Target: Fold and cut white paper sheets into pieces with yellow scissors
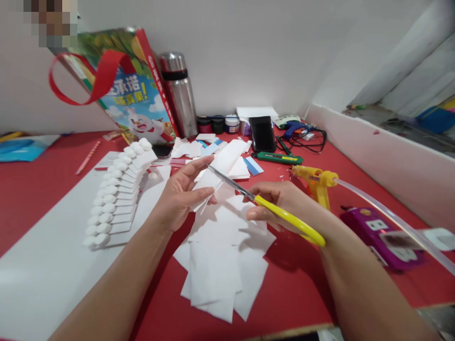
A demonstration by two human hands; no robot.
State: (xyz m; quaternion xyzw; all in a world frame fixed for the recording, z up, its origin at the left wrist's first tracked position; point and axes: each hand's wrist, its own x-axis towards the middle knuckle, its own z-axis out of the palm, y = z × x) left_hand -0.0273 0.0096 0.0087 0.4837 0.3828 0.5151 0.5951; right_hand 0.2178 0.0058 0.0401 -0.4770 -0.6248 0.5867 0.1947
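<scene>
My left hand point(181, 192) pinches a white paper strip point(222, 168) between thumb and fingers, holding it above the red table point(302, 293). My right hand point(280, 206) grips yellow-handled scissors point(263, 203), whose metal blades point up-left and lie along the strip. Under both hands sits a loose pile of white paper pieces point(222, 265).
A white board point(46, 265) at left carries a row of white strips with rounded tips point(115, 194). A yellow glue gun point(316, 182), purple device point(382, 237), green cutter point(279, 157), black phone stand point(262, 134), steel flask point(179, 94), paint jars point(218, 124) and printed gift bag point(131, 85) surround the workspace.
</scene>
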